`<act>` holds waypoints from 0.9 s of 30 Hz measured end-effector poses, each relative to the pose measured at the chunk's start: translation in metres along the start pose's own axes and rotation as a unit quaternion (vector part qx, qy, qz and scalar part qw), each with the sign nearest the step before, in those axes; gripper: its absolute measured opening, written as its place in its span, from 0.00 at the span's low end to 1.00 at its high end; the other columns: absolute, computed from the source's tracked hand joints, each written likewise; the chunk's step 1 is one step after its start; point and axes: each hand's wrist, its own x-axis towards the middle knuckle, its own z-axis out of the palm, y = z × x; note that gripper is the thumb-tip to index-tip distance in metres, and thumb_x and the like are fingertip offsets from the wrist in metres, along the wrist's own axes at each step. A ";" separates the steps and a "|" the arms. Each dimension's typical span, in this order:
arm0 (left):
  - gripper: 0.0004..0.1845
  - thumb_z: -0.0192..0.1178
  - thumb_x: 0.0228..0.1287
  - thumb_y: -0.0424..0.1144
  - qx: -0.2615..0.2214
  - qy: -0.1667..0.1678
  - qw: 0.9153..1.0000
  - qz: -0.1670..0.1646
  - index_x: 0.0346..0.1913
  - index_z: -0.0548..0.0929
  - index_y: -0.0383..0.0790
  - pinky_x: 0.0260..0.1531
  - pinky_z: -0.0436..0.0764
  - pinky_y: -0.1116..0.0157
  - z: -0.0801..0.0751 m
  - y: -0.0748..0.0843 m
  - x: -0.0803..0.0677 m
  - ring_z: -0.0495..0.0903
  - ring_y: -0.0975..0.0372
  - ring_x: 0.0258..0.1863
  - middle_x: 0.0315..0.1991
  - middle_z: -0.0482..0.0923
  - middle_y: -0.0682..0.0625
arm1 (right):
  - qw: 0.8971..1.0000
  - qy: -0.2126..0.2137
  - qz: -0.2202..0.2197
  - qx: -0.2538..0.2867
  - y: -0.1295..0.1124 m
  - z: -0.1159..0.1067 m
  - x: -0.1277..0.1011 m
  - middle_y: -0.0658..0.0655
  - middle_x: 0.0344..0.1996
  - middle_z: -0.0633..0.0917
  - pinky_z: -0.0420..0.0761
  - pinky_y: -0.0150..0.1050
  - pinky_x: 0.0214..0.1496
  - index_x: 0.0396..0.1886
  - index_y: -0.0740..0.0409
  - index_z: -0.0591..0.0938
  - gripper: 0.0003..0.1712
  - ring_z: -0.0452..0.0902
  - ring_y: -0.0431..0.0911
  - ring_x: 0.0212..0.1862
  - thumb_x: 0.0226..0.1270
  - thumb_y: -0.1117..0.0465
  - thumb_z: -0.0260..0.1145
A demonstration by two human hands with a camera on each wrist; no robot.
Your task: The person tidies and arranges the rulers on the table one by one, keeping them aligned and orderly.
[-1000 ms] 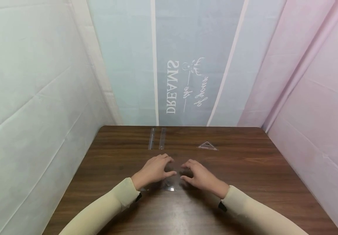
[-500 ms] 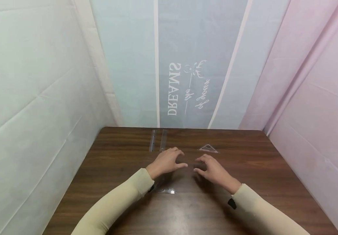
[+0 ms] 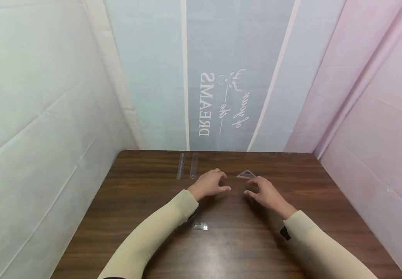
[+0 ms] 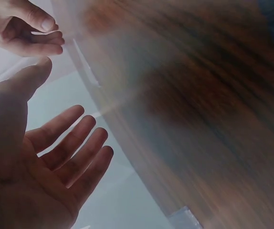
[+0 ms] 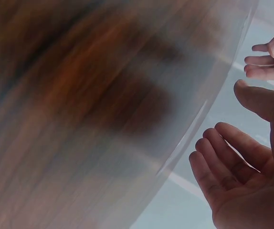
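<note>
My left hand (image 3: 209, 183) is above the table with relaxed, spread fingers and holds nothing. Just beyond it lie two clear plastic rulers (image 3: 181, 166), side by side. My right hand (image 3: 266, 193) is likewise relaxed, and its fingertips overlap the lower right of a clear set square (image 3: 245, 174) in the head view; in the right wrist view its fingers (image 5: 208, 157) appear apart from the tabletop. Another clear plastic piece (image 3: 202, 226), seemingly a set square, lies nearer to me, partly hidden by the left forearm. A ruler end (image 4: 184, 218) shows in the left wrist view.
The brown wood-grain table (image 3: 145, 248) has rounded far corners. A blue-grey cloth (image 3: 152, 77) with mirrored white lettering hangs behind its far edge, and pale cloth walls (image 3: 47, 116) stand on both sides.
Both hands have moved forward and to the right, away from the nearer clear piece and toward the far set square. The plastic pieces on the table have stayed in place.
</note>
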 end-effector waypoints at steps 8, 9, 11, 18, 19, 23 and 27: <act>0.30 0.66 0.75 0.61 -0.029 -0.004 1.000 -0.007 0.67 0.84 0.42 0.60 0.81 0.61 0.010 0.007 0.027 0.82 0.59 0.60 0.61 0.82 0.49 | 1.000 0.021 -0.003 0.009 0.015 -0.007 0.013 0.65 0.52 0.84 0.82 0.64 0.58 0.59 0.67 0.86 0.22 0.83 0.63 0.57 0.73 0.58 0.76; 0.30 0.66 0.75 0.60 -0.036 -0.005 0.999 -0.009 0.67 0.84 0.42 0.60 0.81 0.61 0.012 0.008 0.030 0.82 0.59 0.60 0.61 0.81 0.49 | 1.000 0.021 0.000 0.011 0.016 -0.007 0.013 0.65 0.52 0.85 0.82 0.64 0.57 0.59 0.67 0.87 0.21 0.83 0.63 0.56 0.73 0.59 0.76; 0.29 0.66 0.76 0.58 -0.048 -0.008 0.999 -0.012 0.68 0.83 0.41 0.62 0.81 0.62 0.015 0.010 0.035 0.82 0.58 0.61 0.62 0.81 0.48 | 1.000 0.022 0.005 0.012 0.020 -0.007 0.016 0.65 0.51 0.85 0.82 0.63 0.57 0.58 0.67 0.87 0.21 0.82 0.62 0.56 0.73 0.59 0.76; 0.30 0.64 0.79 0.53 -0.066 -0.014 0.998 -0.016 0.74 0.77 0.39 0.68 0.76 0.62 0.030 0.014 0.047 0.78 0.57 0.69 0.69 0.78 0.46 | 0.999 0.029 0.024 -0.004 0.033 -0.005 0.022 0.68 0.50 0.84 0.82 0.59 0.52 0.59 0.72 0.84 0.25 0.81 0.58 0.49 0.72 0.58 0.77; 0.30 0.64 0.79 0.54 -0.062 -0.016 0.998 -0.017 0.74 0.77 0.40 0.70 0.75 0.61 0.031 0.014 0.048 0.77 0.56 0.70 0.70 0.78 0.46 | 0.999 0.029 0.028 -0.006 0.035 -0.006 0.023 0.68 0.50 0.84 0.82 0.59 0.52 0.59 0.72 0.84 0.25 0.81 0.58 0.48 0.72 0.58 0.77; 0.32 0.65 0.79 0.55 -0.035 -0.021 0.999 -0.033 0.76 0.76 0.41 0.70 0.75 0.59 0.033 0.019 0.051 0.74 0.55 0.73 0.73 0.76 0.47 | 0.999 0.020 0.033 -0.006 0.044 -0.008 0.027 0.68 0.50 0.83 0.82 0.59 0.52 0.60 0.73 0.84 0.26 0.80 0.58 0.48 0.72 0.58 0.77; 0.33 0.64 0.78 0.57 -0.006 -0.024 0.998 -0.051 0.77 0.75 0.45 0.68 0.77 0.59 0.036 0.025 0.058 0.73 0.56 0.72 0.73 0.74 0.49 | 0.999 0.011 0.034 0.000 0.053 -0.007 0.032 0.69 0.50 0.83 0.81 0.60 0.54 0.60 0.74 0.83 0.26 0.80 0.59 0.50 0.72 0.58 0.77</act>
